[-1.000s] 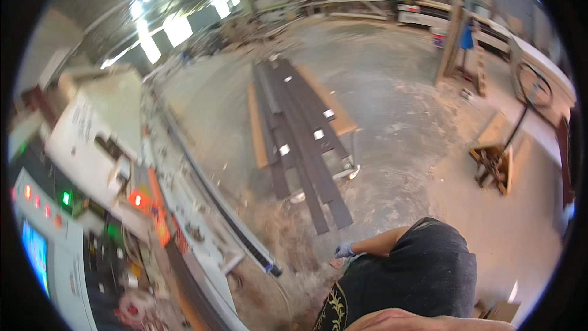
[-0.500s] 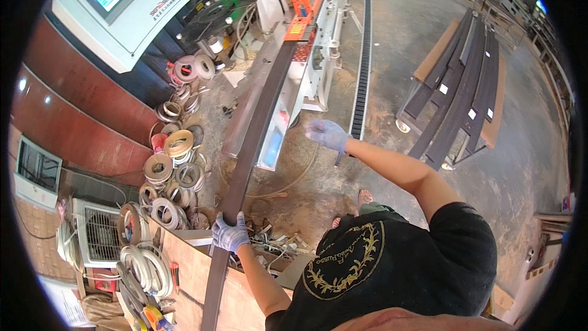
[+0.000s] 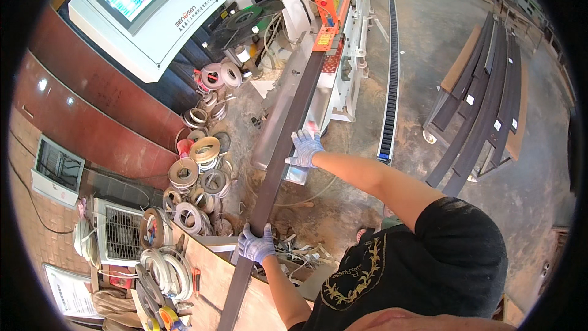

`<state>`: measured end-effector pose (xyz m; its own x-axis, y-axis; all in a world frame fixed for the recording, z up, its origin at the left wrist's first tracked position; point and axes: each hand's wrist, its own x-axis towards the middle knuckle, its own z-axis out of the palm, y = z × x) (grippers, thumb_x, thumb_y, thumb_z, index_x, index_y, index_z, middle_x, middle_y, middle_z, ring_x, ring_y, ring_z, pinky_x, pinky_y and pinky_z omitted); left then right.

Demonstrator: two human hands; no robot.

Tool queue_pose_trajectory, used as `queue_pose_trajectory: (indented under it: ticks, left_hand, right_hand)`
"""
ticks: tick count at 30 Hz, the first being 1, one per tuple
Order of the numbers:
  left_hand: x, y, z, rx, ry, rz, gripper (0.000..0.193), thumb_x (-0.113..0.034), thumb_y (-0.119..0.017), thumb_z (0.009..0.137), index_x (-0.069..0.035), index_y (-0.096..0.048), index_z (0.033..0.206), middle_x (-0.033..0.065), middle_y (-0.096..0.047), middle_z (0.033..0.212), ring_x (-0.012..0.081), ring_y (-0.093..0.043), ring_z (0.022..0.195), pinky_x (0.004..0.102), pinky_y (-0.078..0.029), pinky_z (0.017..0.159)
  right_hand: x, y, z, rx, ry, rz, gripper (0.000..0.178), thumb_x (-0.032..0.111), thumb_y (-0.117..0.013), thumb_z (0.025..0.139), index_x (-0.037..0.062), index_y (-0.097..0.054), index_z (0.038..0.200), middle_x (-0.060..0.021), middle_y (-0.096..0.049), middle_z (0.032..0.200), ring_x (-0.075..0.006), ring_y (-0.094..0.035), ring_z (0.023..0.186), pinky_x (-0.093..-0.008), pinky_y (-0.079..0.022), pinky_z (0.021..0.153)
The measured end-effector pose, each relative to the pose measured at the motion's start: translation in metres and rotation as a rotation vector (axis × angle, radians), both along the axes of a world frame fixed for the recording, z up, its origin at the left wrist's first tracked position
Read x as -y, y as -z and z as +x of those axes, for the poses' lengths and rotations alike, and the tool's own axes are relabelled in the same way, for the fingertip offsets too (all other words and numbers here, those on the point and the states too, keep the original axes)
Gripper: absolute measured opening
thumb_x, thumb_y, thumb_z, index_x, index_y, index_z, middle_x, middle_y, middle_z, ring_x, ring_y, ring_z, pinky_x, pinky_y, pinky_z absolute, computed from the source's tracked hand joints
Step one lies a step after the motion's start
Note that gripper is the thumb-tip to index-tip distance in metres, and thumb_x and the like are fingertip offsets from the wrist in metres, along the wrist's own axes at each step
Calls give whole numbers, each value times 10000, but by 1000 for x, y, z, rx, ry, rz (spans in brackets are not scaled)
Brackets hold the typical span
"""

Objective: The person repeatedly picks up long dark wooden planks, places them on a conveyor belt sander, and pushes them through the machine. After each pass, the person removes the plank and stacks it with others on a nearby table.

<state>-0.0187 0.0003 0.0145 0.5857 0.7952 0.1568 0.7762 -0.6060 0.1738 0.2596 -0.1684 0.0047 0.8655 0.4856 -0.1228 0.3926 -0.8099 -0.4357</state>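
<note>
A long, narrow dark brown board (image 3: 277, 175) runs from the bottom of the view up to the orange guard (image 3: 326, 38) of a machine, where its far end passes out of sight. Both my hands wear pale knitted gloves. My left hand (image 3: 256, 245) is closed round the board's near part, beside the wooden bench. Farther along, my right hand (image 3: 306, 149) touches the board's right edge with its fingers spread. Beneath and beside the board's far half is a metal machine table (image 3: 269, 138).
At the upper left stands a white control panel (image 3: 156, 9) with a lit screen. Rolls of edge banding (image 3: 184, 173) pile up on the floor left of the board. A plywood bench top (image 3: 205, 270) is at lower left. Stacked dark boards (image 3: 484, 110) lie on a cart at right.
My right hand has come from the air at the right onto the board's edge. The left hand still holds the board. The whole view has shifted, with the scene now farther right.
</note>
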Motion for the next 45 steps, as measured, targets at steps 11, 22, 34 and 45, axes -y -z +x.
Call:
queue_pose_trajectory:
  ticks: [11,22,34,45]
  left_hand:
    - [-3,10,6,20,33,103,706,-578,-758,611,-230,-585,1201,101,-563,1194,292,-509,1143,433,-356,995]
    - [-4,9,8,9,19,31,761,-576,-762,612,-205,-543,1239,125,-540,1210,309,-478,1157,470,-321,1023]
    - [0,4,11,-20,5,37,725,-577,-752,632,-230,-553,1236,111,-541,1230,296,-468,1174,465,-318,1015]
    - [1,6,12,11,8,41,714,-543,-777,620,-235,-556,1226,95,-560,1191,286,-482,1152,458,-318,1011]
  right_hand:
    - [10,-5,18,-28,-133,-163,1079,642,-624,724,78,-129,1499,-182,-164,1546,-347,-137,1435,-621,-124,1104]
    - [12,-1,22,1,-164,-186,1080,625,-627,731,72,-109,1501,-186,-154,1549,-337,-170,1430,-620,-140,1097]
    - [15,-4,24,-15,-168,-192,1115,607,-670,702,76,-104,1503,-194,-153,1547,-348,-155,1432,-630,-133,1096]
    - [15,-2,27,-12,-178,-182,1121,613,-677,691,81,-115,1502,-192,-154,1547,-351,-166,1429,-633,-138,1093]
